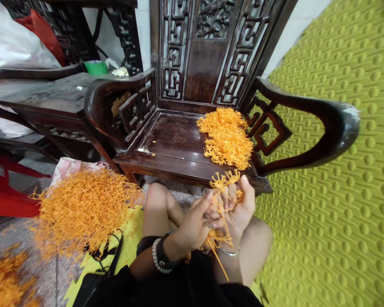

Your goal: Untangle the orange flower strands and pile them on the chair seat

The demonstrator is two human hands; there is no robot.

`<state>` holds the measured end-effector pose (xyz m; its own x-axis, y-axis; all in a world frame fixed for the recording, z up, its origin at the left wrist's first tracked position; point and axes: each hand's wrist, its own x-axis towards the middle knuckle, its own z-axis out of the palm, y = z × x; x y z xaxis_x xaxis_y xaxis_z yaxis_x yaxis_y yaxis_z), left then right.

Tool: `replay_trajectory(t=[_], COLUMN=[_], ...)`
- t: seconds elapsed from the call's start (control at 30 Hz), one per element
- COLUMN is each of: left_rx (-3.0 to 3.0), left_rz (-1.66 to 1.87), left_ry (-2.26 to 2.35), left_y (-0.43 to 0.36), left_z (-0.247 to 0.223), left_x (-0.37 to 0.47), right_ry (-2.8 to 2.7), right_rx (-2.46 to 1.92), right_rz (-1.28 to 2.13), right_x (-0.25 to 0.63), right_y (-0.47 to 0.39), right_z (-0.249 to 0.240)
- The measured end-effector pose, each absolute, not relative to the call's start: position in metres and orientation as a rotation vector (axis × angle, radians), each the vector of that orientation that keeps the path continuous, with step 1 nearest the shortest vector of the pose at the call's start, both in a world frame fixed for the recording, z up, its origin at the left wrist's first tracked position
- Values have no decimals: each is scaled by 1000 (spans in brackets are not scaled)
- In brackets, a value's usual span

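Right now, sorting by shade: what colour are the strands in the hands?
Orange strands, head view.

Beaded bracelet, black watch, bangle

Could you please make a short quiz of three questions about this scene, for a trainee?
1. True or false: both hands hold orange strands.
2. Where does the smaller orange heap lie? A) on the chair seat B) on the red stool C) on the green mat
3. Which wrist wears the beaded bracelet?

Key
1. True: the left hand and the right hand share one bunch of orange strands.
2. A
3. The left.
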<state>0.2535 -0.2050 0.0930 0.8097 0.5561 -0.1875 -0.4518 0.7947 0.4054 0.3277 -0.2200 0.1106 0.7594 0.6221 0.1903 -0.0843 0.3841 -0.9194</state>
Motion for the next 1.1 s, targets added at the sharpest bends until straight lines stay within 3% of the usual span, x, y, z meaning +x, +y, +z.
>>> replay_trajectory(t=[0.1,0.6,1.1], left_rx=[333,356,695], left_rz=[545,565,366], left_ry=[304,323,232], left_y=[-205,-218,-184], left_z=[93,98,82], left_x=[255,260,261], right_ry=[-484,-309,-278], right_rx=[-970,-780,-844], right_rz=[549,260,643], right_x=[328,337,344], right_y=[-219,-227,-199], right_z=[117,135,115])
